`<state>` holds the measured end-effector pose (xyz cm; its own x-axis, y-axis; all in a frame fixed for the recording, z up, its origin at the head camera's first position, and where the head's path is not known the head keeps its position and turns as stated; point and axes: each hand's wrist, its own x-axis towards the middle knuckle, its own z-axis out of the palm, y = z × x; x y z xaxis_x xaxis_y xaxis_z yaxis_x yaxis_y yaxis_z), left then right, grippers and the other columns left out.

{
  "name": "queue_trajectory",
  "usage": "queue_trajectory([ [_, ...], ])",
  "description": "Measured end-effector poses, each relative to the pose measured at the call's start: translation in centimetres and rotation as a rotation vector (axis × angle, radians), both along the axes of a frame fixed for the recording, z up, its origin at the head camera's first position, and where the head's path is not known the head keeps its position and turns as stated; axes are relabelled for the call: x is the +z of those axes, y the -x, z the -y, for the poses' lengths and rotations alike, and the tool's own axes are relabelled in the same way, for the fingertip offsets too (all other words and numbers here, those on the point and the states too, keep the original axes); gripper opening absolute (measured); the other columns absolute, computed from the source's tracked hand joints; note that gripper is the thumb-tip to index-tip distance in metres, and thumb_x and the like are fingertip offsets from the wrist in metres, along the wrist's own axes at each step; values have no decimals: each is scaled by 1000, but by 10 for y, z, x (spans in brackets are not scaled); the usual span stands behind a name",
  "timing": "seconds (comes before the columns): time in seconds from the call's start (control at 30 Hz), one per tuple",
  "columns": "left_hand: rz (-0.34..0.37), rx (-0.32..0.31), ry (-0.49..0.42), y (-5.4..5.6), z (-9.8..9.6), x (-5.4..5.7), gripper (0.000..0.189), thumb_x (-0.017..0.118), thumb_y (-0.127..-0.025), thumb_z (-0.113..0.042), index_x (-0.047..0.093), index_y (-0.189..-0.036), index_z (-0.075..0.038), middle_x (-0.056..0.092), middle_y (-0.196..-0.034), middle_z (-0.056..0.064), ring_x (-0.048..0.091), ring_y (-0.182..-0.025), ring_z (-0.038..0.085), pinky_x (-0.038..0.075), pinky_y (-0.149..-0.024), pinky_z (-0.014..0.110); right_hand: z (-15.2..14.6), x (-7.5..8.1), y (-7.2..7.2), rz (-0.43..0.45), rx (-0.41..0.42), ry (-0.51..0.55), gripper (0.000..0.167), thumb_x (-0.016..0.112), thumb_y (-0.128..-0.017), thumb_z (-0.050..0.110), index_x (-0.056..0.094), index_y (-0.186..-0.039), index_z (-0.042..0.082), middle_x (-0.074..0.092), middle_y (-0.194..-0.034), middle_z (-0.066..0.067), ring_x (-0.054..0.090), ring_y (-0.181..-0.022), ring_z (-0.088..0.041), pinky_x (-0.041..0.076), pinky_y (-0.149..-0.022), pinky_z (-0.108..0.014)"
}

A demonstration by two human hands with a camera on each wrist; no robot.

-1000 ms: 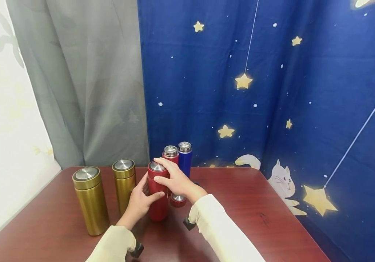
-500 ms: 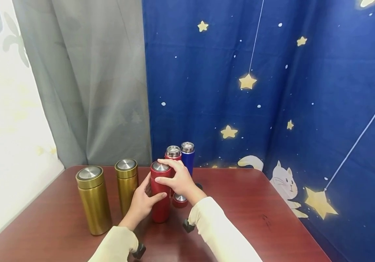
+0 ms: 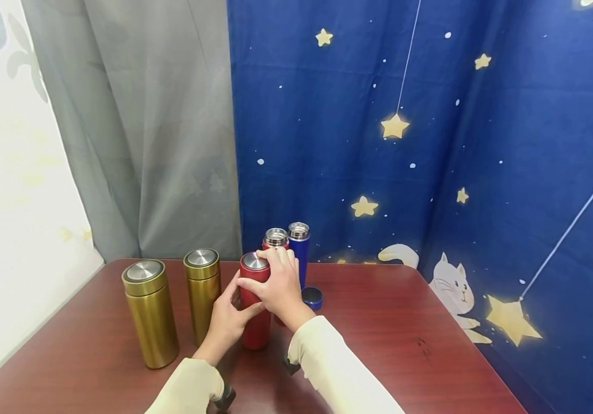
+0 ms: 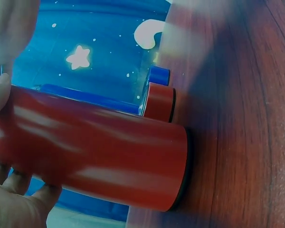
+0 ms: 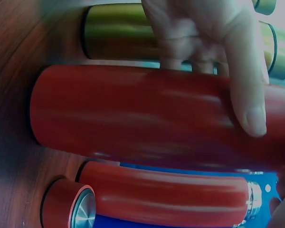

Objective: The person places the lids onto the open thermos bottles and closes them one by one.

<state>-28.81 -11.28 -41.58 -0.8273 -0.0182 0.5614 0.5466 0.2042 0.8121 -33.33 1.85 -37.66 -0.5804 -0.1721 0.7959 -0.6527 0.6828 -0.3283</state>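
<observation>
A red thermos (image 3: 256,336) with a silver-topped lid (image 3: 255,261) stands upright on the table between both hands. My left hand (image 3: 226,319) grips its body from the left, thumb across the front. Fingers and thumb of my right hand (image 3: 279,287) are curled round the lid from the right. In the right wrist view, the left thumb (image 5: 251,107) lies along the red body. Right behind stands a second red thermos (image 5: 166,194) with its steel mouth uncovered, beside a blue thermos (image 3: 301,259), also lidless. Most of that second red one is hidden in the head view.
Two capped gold thermoses, a nearer one (image 3: 152,328) and a farther one (image 3: 204,299), stand to the left. A loose red lid (image 5: 64,204) and a blue lid (image 3: 312,298) lie on the reddish-brown table (image 3: 379,345). Curtains hang behind.
My right hand has turned at the lid and its wrist has shifted left, uncovering the blue lid and hiding the red one in the head view. My left hand keeps its grip.
</observation>
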Motion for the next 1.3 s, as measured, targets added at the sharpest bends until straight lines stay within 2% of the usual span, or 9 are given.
queue_trajectory([
  [0.17,-14,-14,-29,1,-1,-3,80,81,-77,0,39,-145,6,51,-137,25,53,-121,39,46,-95,46,4,-3,0,-113,-114,-44,61,75,-72,62,60,-109,15,60,-104,-1,47,-94,-20,40,-78,-36],
  [0.27,-14,-17,-17,5,0,-6,81,80,-77,0,36,-145,7,47,-140,26,49,-125,40,43,-97,47,4,-4,-1,-122,-117,-62,60,69,-79,62,56,-113,14,58,-106,-2,47,-95,-20,39,-80,-36],
  [0.37,8,-18,9,16,4,-15,85,81,-78,-4,33,-148,4,43,-144,24,46,-129,37,41,-99,44,2,-3,-1,-38,-11,-31,55,62,-86,55,52,-119,13,56,-113,-4,47,-105,-21,39,-89,-40],
  [0.47,20,-24,16,28,10,-26,89,82,-78,-11,32,-151,-1,43,-146,21,47,-129,34,41,-100,41,-3,-2,0,92,171,35,53,59,-88,46,51,-130,14,54,-128,-4,43,-121,-21,37,-100,-45],
  [0.6,19,-51,12,31,14,-27,89,83,-77,-14,33,-151,-4,45,-145,18,49,-127,33,43,-99,41,-12,1,2,254,408,110,59,61,-87,36,48,-142,20,45,-146,-2,33,-136,-19,38,-104,-49],
  [0.77,47,-87,5,31,16,-27,90,83,-78,-17,32,-152,-9,47,-145,15,50,-127,32,43,-100,42,-24,6,5,365,563,140,57,65,-87,25,51,-142,18,46,-146,-2,38,-134,-19,44,-101,-44],
  [0.87,65,-90,8,31,17,-27,91,83,-78,-17,32,-152,-9,47,-145,15,50,-128,32,44,-100,43,-30,10,8,390,571,94,55,67,-87,24,54,-140,18,49,-143,-1,41,-132,-19,45,-100,-40],
  [1.03,69,-107,2,30,16,-27,90,83,-78,-16,31,-152,-10,46,-146,14,49,-128,31,43,-100,42,-34,14,8,406,509,61,54,74,-85,26,58,-137,24,54,-137,2,45,-127,-16,47,-97,-38],
  [1.3,42,-77,-16,28,12,-28,90,84,-78,-17,33,-152,-10,45,-146,14,49,-128,31,44,-99,42,-25,12,6,289,383,50,52,78,-80,33,63,-129,19,60,-126,1,45,-119,-17,49,-92,-37],
])
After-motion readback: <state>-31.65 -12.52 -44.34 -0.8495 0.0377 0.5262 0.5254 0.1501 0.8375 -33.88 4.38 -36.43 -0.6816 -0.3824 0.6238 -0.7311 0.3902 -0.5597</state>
